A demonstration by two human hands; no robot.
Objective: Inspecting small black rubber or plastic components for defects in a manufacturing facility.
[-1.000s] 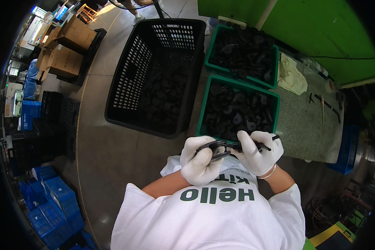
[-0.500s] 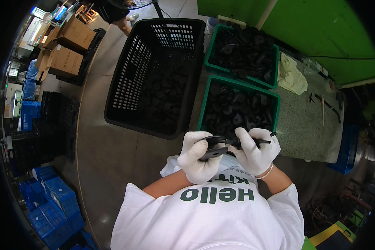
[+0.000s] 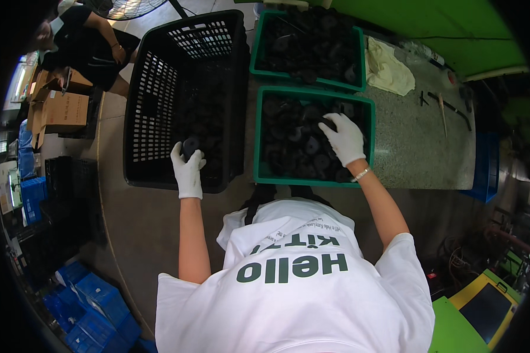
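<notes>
My left hand [image 3: 188, 172], in a white glove, is over the near side of the big black crate [image 3: 136, 117]. Between its thumb and fingers sits a black part with a rounded disc end [image 3: 191, 145]. Dark parts of similar look lie in the crate, hard to make out in the shadow. My right hand [image 3: 343, 140], also gloved, reaches over the nearer green bin [image 3: 316, 90]. Its fingers are apart and bent down towards the black disc-ended parts [image 3: 288, 132] heaped there; I see nothing held in it.
Behind the nearer bin stands a second green bin [image 3: 364, 53] of black parts. A cloth [image 3: 388, 66], a black rod [image 3: 450, 110] and a small T-shaped tool [image 3: 423, 98] lie on the grey tabletop [image 3: 418, 153]. A person [image 3: 94, 47] is at the far left, near cardboard boxes [image 3: 65, 112].
My hands were together before my chest with black parts in them. Now the left has gone out to the black crate and the right to the green bin. A person has come into view.
</notes>
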